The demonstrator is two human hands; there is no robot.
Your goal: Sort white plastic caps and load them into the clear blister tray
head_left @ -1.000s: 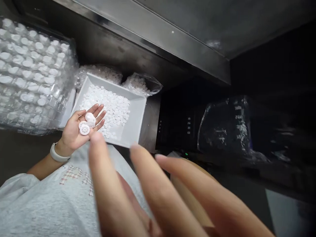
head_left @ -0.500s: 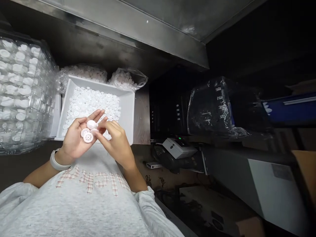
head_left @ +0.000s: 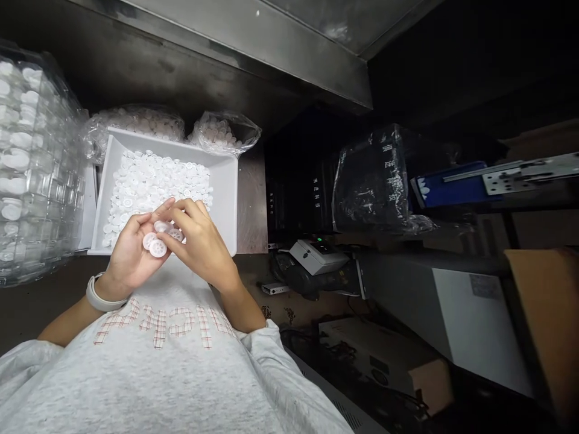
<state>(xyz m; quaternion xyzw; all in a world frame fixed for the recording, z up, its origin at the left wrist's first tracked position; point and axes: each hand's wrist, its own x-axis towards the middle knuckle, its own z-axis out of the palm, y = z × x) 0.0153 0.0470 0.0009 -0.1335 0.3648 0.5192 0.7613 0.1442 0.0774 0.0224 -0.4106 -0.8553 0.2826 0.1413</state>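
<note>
My left hand [head_left: 128, 258] is turned palm up and cupped, with several small white plastic wheels [head_left: 158, 248] lying on the palm and fingers. The nearest ones are round and flat, with spoke-like openings. Over them reaches my right hand [head_left: 202, 244], its thumb and fingers bent around one of the white wheels [head_left: 161, 226]. Part of that wheel is hidden by the fingers. Both hands are above the near edge of a white tray [head_left: 228, 199], which holds a heap of similar white pieces [head_left: 160, 178].
Clear bags of pale pieces [head_left: 219, 131] sit behind the tray. At the left stands a tall stack of clear plastic trays [head_left: 31, 175] with white parts. To the right are a grey box with a green light [head_left: 316, 256] and a plastic-wrapped black bundle [head_left: 368, 181].
The right hand's fingers have moved left across the palm and now cover more of the upper wheel. The whole view has shifted slightly, so the tray appears further left and higher.
</note>
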